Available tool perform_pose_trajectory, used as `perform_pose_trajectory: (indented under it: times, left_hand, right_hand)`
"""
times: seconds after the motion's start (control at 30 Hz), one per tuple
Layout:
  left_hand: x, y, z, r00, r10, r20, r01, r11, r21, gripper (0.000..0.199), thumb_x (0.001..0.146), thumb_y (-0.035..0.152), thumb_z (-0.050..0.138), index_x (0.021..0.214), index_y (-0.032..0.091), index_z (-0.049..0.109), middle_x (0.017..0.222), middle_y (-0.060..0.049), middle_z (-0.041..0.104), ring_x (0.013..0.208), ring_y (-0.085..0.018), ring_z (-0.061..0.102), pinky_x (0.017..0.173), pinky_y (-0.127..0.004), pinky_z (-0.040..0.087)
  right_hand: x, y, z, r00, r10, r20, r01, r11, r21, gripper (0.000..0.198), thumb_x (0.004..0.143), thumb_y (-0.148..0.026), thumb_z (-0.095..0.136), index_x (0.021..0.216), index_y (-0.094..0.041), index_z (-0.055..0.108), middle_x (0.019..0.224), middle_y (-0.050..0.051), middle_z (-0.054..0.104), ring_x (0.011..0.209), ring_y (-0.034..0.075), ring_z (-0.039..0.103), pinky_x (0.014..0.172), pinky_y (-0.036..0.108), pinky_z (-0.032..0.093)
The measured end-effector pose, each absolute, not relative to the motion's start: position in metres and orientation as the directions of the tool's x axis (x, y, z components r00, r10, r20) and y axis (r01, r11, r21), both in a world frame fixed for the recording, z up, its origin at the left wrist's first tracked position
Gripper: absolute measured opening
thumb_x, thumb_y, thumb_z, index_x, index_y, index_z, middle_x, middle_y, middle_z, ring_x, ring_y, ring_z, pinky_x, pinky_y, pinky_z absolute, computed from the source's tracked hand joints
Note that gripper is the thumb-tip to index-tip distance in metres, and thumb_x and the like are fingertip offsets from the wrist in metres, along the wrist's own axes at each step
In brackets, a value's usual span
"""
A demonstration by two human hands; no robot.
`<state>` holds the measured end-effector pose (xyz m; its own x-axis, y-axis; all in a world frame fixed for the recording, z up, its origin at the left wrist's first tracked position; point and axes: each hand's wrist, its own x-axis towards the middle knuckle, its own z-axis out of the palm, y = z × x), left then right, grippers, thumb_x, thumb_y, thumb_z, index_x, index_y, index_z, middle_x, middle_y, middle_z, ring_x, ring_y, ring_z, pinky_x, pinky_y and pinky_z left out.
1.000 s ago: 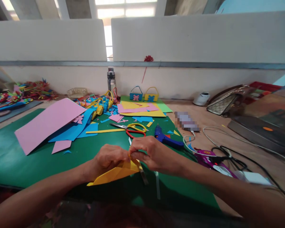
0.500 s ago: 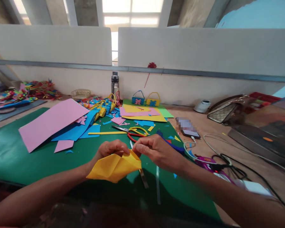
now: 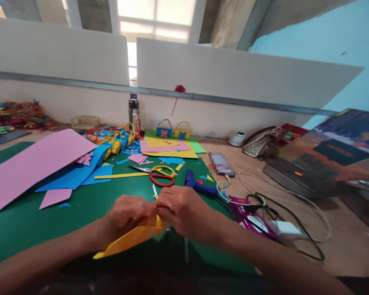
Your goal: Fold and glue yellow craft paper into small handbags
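Observation:
A folded yellow foam or felt sheet point(image 3: 132, 237) is held above the green mat point(image 3: 86, 213), near the table's front. My left hand point(image 3: 129, 211) is closed on its upper edge. My right hand point(image 3: 181, 209) pinches the right end of the same sheet, its fingertips touching those of the left. Just beyond the hands lies a knife with a pale blade point(image 3: 154, 190), partly hidden by the right hand. Scissors point(image 3: 160, 174) with yellow and red handles rest farther back, and a blue glue gun point(image 3: 199, 186) lies right of them.
Pink sheets point(image 3: 43, 164) and blue sheets point(image 3: 70, 176) cover the mat's left. Two small finished bags, blue point(image 3: 164, 132) and yellow point(image 3: 182, 134), stand at the back. On the right are a phone point(image 3: 221, 164), a purple power strip point(image 3: 252, 217) and loose cables point(image 3: 295, 196).
The view has swung right, so the scene sits farther left. Both hands have drawn closer together, and the yellow sheet is now tilted, showing a narrower face. More of the glue gun shows.

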<state>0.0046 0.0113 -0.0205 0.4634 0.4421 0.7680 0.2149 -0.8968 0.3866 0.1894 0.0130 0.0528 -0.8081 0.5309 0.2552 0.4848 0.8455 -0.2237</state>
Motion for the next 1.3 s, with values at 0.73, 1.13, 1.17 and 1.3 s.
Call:
perform_pose_trajectory:
  times: [0.73, 1.13, 1.17, 1.3]
  left_hand:
    - [0.013, 0.006, 0.044, 0.27, 0.693, 0.669, 0.669, -0.635, 0.387, 0.017, 0.086, 0.028, 0.045, 0.088, 0.017, 0.058, 0.088, -0.005, 0.064, 0.086, -0.016, 0.058, 0.075, -0.026, 0.045]
    - [0.043, 0.002, 0.025, 0.404, 0.767, 0.498, 0.732, -0.598, 0.326, 0.022, 0.085, 0.026, 0.047, 0.069, 0.019, 0.062, 0.08, -0.001, 0.065, 0.078, -0.016, 0.052, 0.071, -0.034, 0.028]
    - [0.041, 0.003, 0.024, 0.406, 0.763, 0.503, 0.727, -0.603, 0.328, 0.022, 0.084, 0.025, 0.048, 0.07, 0.018, 0.062, 0.079, -0.001, 0.066, 0.078, -0.016, 0.051, 0.071, -0.034, 0.027]
    - [0.039, 0.001, 0.023, 0.408, 0.78, 0.475, 0.729, -0.592, 0.345, 0.02, 0.083, 0.022, 0.049, 0.066, 0.017, 0.06, 0.069, 0.0, 0.064, 0.072, -0.015, 0.051, 0.072, -0.034, 0.028]
  right_hand:
    - [0.216, 0.027, 0.024, -0.601, 0.481, 0.638, 0.559, 0.824, -0.094, 0.019, 0.083, -0.011, 0.043, 0.067, -0.015, 0.051, 0.061, 0.003, 0.055, 0.058, 0.013, 0.046, 0.058, 0.027, 0.035]
    - [0.211, 0.021, 0.018, -0.608, 0.412, 0.679, 0.598, 0.8, 0.05, 0.024, 0.086, -0.012, 0.04, 0.067, -0.014, 0.054, 0.062, 0.004, 0.058, 0.06, 0.014, 0.049, 0.069, 0.031, 0.036]
    - [0.211, 0.021, 0.018, -0.611, 0.416, 0.673, 0.599, 0.799, 0.05, 0.024, 0.086, -0.011, 0.04, 0.067, -0.014, 0.054, 0.062, 0.004, 0.058, 0.06, 0.013, 0.049, 0.07, 0.031, 0.036]
    - [0.21, 0.02, 0.016, -0.634, 0.413, 0.655, 0.607, 0.79, 0.089, 0.023, 0.085, -0.01, 0.04, 0.067, -0.014, 0.054, 0.062, 0.003, 0.058, 0.061, 0.014, 0.049, 0.072, 0.032, 0.035]
